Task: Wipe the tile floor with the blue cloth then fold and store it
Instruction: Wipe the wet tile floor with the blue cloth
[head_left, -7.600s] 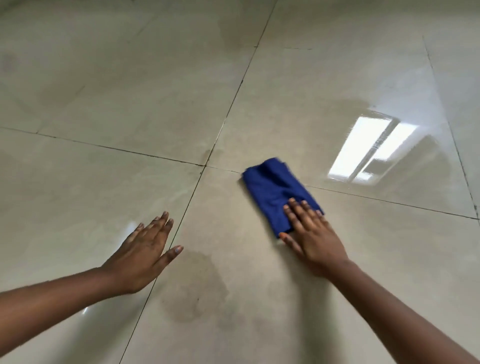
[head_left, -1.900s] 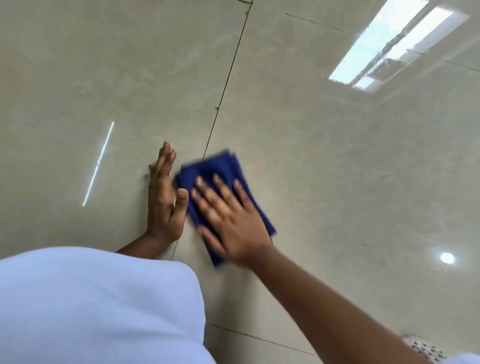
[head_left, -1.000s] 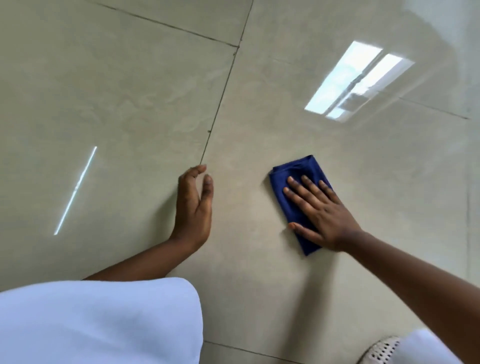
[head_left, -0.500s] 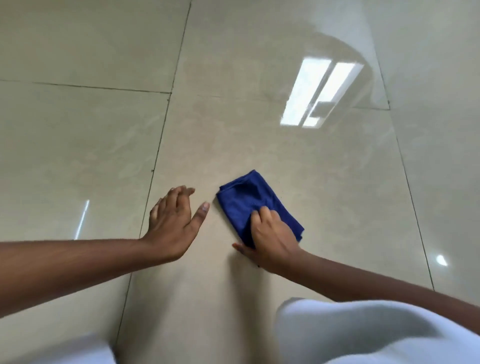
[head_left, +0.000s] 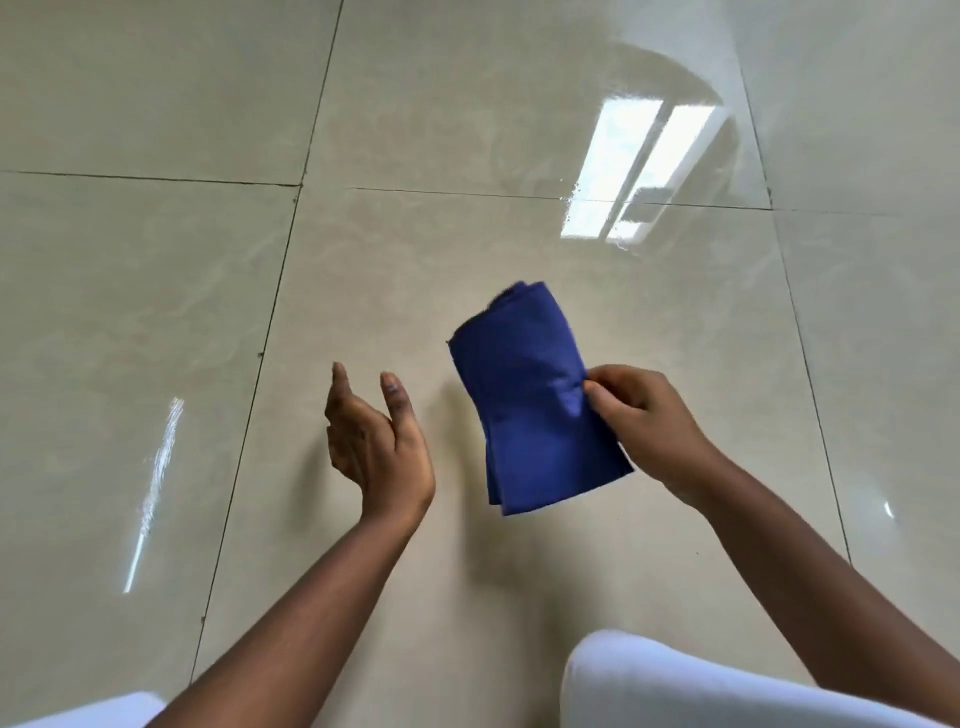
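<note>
The blue cloth (head_left: 530, 400) is folded into a thick pad and held up off the glossy beige tile floor (head_left: 156, 291). My right hand (head_left: 647, 415) pinches its right edge between thumb and fingers. To the left of the cloth, a short gap away, my left hand (head_left: 376, 441) is raised off the floor with the palm turned toward the cloth and the fingers apart, holding nothing.
Dark grout lines (head_left: 270, 322) divide the large tiles. A window's bright reflection (head_left: 631, 171) lies on the floor beyond the cloth. My knees in white fabric (head_left: 675, 686) fill the bottom right, with a smaller patch at the bottom left.
My right hand has gone from pressing the cloth flat on the tile to lifting it off the floor by its edge. My left hand has come up off the floor.
</note>
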